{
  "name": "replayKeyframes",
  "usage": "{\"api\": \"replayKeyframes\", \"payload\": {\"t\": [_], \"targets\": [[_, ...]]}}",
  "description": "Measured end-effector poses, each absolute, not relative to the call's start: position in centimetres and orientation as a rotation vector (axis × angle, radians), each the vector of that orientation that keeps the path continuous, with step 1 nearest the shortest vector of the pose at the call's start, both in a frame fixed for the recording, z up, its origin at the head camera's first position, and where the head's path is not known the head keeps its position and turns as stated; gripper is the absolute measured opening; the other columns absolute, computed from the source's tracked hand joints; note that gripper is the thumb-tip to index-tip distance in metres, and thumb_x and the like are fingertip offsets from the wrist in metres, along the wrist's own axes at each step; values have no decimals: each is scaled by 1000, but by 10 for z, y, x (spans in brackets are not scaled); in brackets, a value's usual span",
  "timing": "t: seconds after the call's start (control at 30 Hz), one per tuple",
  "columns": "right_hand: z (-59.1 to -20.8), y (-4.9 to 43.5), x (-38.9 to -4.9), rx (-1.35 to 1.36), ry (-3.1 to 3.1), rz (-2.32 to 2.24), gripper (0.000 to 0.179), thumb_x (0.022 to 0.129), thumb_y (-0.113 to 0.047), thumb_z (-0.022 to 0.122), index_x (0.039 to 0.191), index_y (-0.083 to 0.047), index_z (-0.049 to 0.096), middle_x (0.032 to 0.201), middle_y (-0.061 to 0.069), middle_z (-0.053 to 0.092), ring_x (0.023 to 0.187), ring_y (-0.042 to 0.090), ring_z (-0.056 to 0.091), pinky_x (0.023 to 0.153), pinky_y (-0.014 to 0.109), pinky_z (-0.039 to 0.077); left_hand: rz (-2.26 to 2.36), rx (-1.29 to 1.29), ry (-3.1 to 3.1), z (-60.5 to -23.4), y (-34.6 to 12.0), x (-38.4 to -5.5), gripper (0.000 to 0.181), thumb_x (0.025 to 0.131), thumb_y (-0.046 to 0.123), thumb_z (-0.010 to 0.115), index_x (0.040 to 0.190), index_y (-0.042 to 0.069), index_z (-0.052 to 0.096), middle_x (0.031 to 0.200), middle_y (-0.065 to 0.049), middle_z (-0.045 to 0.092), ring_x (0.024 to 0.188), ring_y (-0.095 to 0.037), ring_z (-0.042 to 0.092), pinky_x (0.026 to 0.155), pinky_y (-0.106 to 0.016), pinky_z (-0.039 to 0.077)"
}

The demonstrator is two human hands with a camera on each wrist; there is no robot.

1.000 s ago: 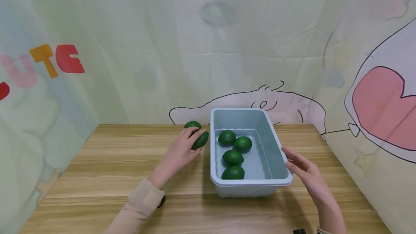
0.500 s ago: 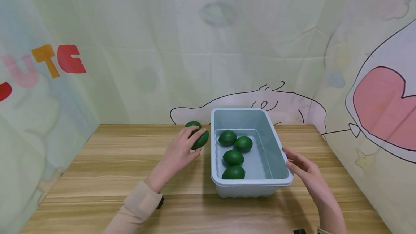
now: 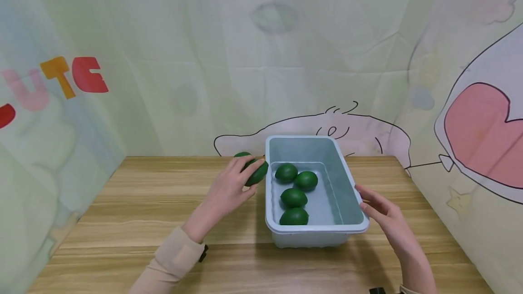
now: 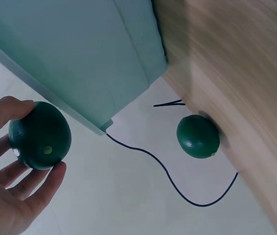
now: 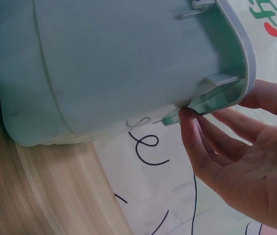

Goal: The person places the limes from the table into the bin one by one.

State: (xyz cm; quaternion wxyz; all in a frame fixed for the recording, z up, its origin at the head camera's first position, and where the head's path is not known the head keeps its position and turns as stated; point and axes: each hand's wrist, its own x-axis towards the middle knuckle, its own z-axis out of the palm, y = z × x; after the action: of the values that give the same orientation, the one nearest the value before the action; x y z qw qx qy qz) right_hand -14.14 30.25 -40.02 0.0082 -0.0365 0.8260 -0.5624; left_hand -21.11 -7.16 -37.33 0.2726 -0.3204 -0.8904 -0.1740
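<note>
My left hand grips a dark green lime between thumb and fingers, just above the table at the left side of a pale blue plastic bin. In the left wrist view, that lime shows its light stem spot and hangs beside the bin's rim. Another lime rests on the table behind the left hand, partly hidden by it. Several limes lie on the bin's floor. At the bin's right rim, my right hand holds the edge, thumb on the rim and fingers under the lip.
The wood-grain table extends to both sides of the bin. A printed cloth backdrop stands right behind the table's far edge and along both sides.
My left hand has lifted its lime slightly and carried it right, toward the bin's left rim. The right hand, the bin and the limes inside have stayed put.
</note>
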Motion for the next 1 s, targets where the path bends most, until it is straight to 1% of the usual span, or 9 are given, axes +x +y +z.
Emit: {"api": "replayKeyframes", "payload": {"t": [0.1,0.3,0.43,0.5,0.57,0.8,0.9,1.0], "targets": [[-400,302,-141,-108,2582,-1753,54,98,-34,53,145,-11,42,133,-17,53,110,-10,53,88,9,41,-457,-877,-2372,-370,-70,-210,60,77,11,77,134,15,56,130,-11,56,116,-27,54,80,-39,58],[-400,303,-141,-116,2587,-1758,53,98,-32,53,145,-10,42,132,-18,54,110,-10,53,88,8,41,-438,-885,-2345,-363,-66,-209,57,78,13,76,132,16,57,127,-10,57,114,-25,55,80,-35,58],[-400,302,-141,-125,2585,-1767,53,98,-31,53,145,-9,42,131,-19,55,110,-10,53,88,8,41,-412,-908,-2318,-359,-63,-210,55,79,14,76,131,16,58,127,-10,58,114,-25,55,76,-33,58],[-400,302,-141,-127,2585,-1769,53,98,-31,53,145,-9,42,131,-18,55,111,-10,53,88,8,41,-390,-922,-2308,-357,-61,-210,55,79,15,76,130,16,58,127,-10,58,114,-25,55,75,-32,58],[-401,302,-141,-126,2586,-1767,53,98,-31,53,145,-9,42,132,-18,55,111,-10,53,88,8,41,-366,-932,-2303,-355,-59,-210,55,79,16,76,131,16,57,127,-10,58,114,-25,56,76,-32,58],[-401,303,-141,-121,2591,-1753,53,98,-33,53,145,-10,42,132,-17,54,111,-10,53,88,8,41,-328,-985,-2289,-347,-48,-210,56,80,18,76,132,15,56,127,-10,59,114,-26,56,91,-36,54],[-401,303,-141,-121,2588,-1753,53,98,-33,53,145,-11,42,133,-16,54,111,-10,52,88,9,41,-320,-1004,-2277,-345,-43,-210,57,79,17,76,132,16,56,127,-10,59,114,-25,57,92,-35,54],[-400,303,-141,-114,2582,-1753,53,98,-34,53,145,-12,42,134,-15,54,112,-10,52,88,9,41,-305,-1022,-2257,-342,-38,-210,57,79,18,76,132,16,56,127,-10,59,112,-25,58,90,-33,55]]}}
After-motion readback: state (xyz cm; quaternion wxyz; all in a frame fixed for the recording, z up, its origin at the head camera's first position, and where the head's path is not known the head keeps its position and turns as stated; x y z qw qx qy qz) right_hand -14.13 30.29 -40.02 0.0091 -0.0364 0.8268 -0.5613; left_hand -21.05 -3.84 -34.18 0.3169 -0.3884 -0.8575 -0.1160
